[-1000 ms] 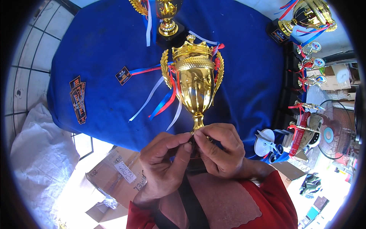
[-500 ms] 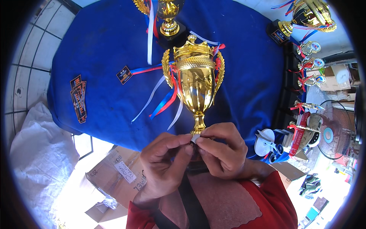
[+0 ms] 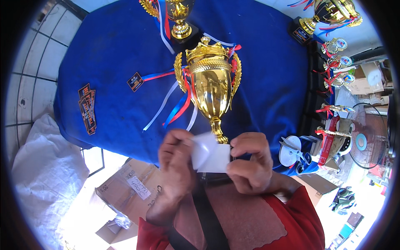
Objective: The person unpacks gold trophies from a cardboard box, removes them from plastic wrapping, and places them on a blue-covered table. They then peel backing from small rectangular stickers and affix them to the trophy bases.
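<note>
A gold trophy cup [image 3: 210, 89] with a crown-shaped lid and leaf handles stands on the blue cloth. Red, blue and white ribbons hang from its handles. In front of its stem, my right hand [image 3: 252, 162] pinches the right edge of a white-backed sticker [image 3: 219, 161]. The thumb and fingers of my left hand [image 3: 177, 162] grip white backing paper [image 3: 203, 148], which lifts and curls over the sticker's left part. The sticker's other face is turned away. Both hands and the papers hide the trophy's base.
Dark printed stickers [image 3: 87, 109] lie at the left of the blue cloth [image 3: 112, 50]; a square one [image 3: 135, 82] lies nearer the trophy. Another trophy [image 3: 181, 29] stands behind. At right are scissors [image 3: 293, 150] on a white roll, small trophies [image 3: 333, 62] and a fan [image 3: 364, 139].
My hands have moved apart. The white piece they were pinching together now shows as a wide sheet, its backing paper lifted toward the left.
</note>
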Tool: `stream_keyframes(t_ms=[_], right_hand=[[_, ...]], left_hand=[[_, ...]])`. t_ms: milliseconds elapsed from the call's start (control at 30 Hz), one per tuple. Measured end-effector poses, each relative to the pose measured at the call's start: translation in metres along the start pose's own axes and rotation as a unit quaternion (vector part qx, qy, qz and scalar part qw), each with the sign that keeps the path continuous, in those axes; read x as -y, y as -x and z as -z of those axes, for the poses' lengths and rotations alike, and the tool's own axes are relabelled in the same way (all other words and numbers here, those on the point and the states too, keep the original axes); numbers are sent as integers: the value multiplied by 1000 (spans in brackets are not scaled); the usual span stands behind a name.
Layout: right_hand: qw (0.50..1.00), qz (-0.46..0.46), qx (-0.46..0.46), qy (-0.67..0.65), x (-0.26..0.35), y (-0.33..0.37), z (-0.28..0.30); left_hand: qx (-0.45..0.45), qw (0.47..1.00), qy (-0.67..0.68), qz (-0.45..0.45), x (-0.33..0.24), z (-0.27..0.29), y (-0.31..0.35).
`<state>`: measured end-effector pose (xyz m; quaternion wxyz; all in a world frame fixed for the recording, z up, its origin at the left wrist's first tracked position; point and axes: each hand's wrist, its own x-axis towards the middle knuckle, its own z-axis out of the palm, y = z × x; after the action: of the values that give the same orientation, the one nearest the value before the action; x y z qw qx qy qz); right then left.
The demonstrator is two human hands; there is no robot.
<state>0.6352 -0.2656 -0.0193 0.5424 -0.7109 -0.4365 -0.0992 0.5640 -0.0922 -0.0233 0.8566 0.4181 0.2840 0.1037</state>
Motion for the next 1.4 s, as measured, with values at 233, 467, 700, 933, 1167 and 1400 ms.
stream_keyframes(t_ms=[233, 467, 700, 933, 1167, 1400], right_hand=[[854, -400, -24, -332, 12, 30, 36], [768, -537, -17, -348, 7, 53, 32], [760, -480, -194, -393, -9, 61, 29], [980, -157, 39, 118, -17, 58, 5], [966, -109, 158, 173, -21, 32, -8], [958, -64, 196, 200, -30, 13, 3]], left_hand=[[-166, 943, -20, -288, -8, 28, -5], [31, 978, -146, -148, 5, 37, 24], [214, 793, -543, -175, 24, 35, -2], [265, 772, -549, -180, 32, 49, -19], [299, 826, -449, -163, 37, 63, -7], [286, 842, -423, -175, 45, 70, -4]])
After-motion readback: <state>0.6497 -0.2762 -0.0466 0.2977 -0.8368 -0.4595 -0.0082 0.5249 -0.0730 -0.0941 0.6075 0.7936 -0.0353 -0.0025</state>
